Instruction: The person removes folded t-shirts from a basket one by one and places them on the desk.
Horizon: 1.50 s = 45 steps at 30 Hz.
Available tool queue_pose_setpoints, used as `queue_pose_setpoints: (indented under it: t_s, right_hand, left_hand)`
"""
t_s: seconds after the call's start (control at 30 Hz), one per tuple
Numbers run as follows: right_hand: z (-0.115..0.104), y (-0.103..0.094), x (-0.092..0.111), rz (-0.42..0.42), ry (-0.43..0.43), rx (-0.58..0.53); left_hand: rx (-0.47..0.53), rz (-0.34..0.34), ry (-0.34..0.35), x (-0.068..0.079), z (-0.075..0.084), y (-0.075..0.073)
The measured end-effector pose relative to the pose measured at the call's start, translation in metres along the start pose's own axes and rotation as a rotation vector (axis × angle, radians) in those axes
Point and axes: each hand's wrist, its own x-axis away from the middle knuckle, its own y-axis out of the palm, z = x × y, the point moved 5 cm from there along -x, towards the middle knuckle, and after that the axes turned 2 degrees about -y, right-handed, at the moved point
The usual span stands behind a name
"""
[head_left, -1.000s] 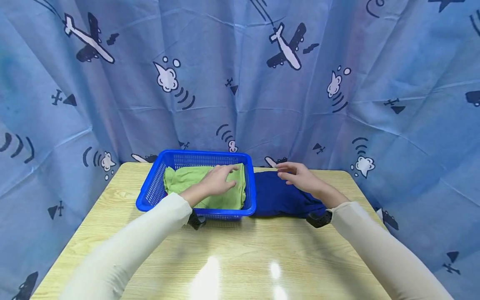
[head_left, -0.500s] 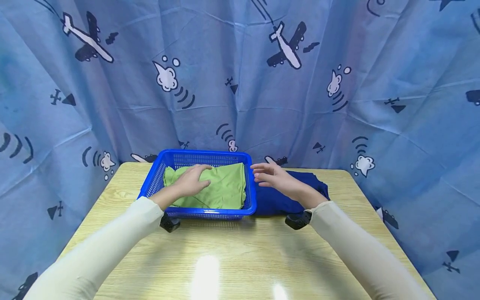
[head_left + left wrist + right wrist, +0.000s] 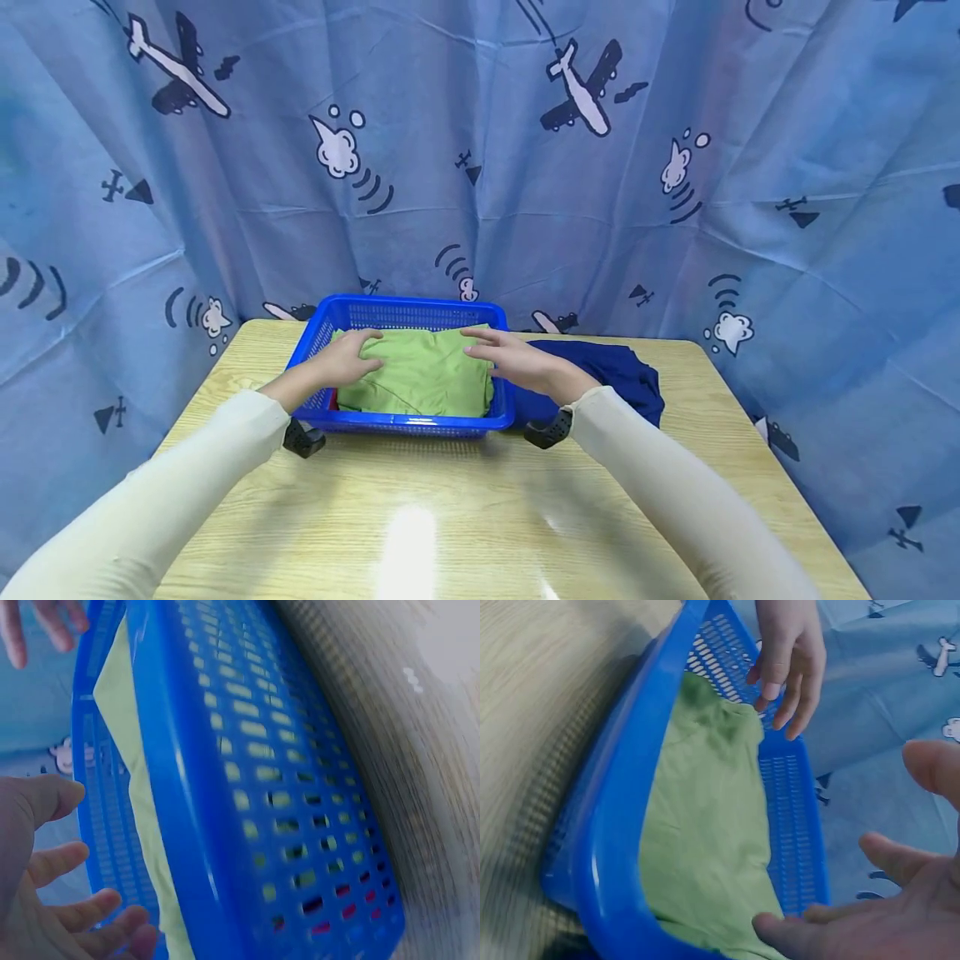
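The person's left hand [image 3: 347, 358], fingers loosely parted and grasping nothing, hovers over the left end of a blue rectangular perforated plastic basket [image 3: 420, 422], while the right hand [image 3: 517, 362], its fingers likewise apart and without a hold on anything, hovers over the right end. Between them, a lime-green folded cloth [image 3: 423, 371] lies inside the basket, which stands on a pale wood-grained table [image 3: 465, 508] just beside a dark navy crumpled cloth [image 3: 626, 375] on its right.

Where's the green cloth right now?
In the head view, the green cloth lies inside the blue basket, showing between the left hand and right hand. The dark blue cloth is to its right.
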Motion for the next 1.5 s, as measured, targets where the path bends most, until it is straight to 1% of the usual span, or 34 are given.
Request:
queue_pose_setpoints:
  t_s: [0.13, 0.23, 0.37, 0.47, 0.53, 0.6, 0.77, 0.87, 0.97, 1.03, 1.1, 1.2, 1.27, 1.37, 1.5]
  right_hand:
    - [0.001, 0.006, -0.012, 0.029, 0.061, -0.001]
    - [0.002, 0.008, -0.016, 0.069, 0.117, 0.007]
    - [0.002, 0.009, -0.019, 0.12, 0.18, -0.007]
    - [0.003, 0.011, -0.023, 0.143, 0.214, -0.029]
    - [0.004, 0.011, -0.025, 0.164, 0.243, -0.045]
    - [0.004, 0.012, -0.026, 0.191, 0.271, -0.076]
    - [0.007, 0.011, -0.032, 0.238, 0.33, -0.134]
    - [0.012, 0.008, -0.036, 0.251, 0.357, -0.153]
    - [0.017, 0.006, -0.04, 0.254, 0.357, -0.175]
    - [0.017, 0.006, -0.042, 0.241, 0.339, -0.165]
    - [0.015, 0.006, -0.043, 0.225, 0.316, -0.119]
    - [0.013, 0.004, -0.043, 0.214, 0.285, -0.038]
    - [0.013, 0.002, -0.043, 0.203, 0.268, -0.013]
    - [0.013, 0.002, -0.045, 0.188, 0.249, -0.05]
    - [0.015, 0.003, -0.046, 0.197, 0.246, -0.114]
  left_hand:
    - [0.014, -0.032, -0.071, 0.003, -0.014, -0.005]
    - [0.034, -0.059, -0.113, 0.005, -0.021, -0.007]
    - [0.046, -0.1, -0.147, 0.007, -0.026, -0.008]
    - [0.027, -0.126, -0.169, 0.008, -0.029, -0.007]
    - [0.012, -0.143, -0.186, 0.008, -0.031, -0.007]
    - [0.017, -0.176, -0.202, 0.007, -0.032, -0.004]
    - [0.084, -0.276, -0.238, 0.005, -0.035, 0.004]
    - [0.118, -0.307, -0.259, 0.006, -0.039, 0.006]
    - [0.163, -0.329, -0.295, 0.006, -0.044, 0.007]
    - [0.179, -0.332, -0.297, 0.007, -0.047, 0.007]
    - [0.225, -0.336, -0.315, 0.006, -0.05, 0.008]
    - [0.313, -0.324, -0.314, 0.004, -0.051, 0.01]
    - [0.381, -0.316, -0.327, 0.003, -0.051, 0.011]
    - [0.444, -0.304, -0.347, 0.002, -0.052, 0.012]
    - [0.425, -0.293, -0.398, 0.006, -0.055, 0.012]
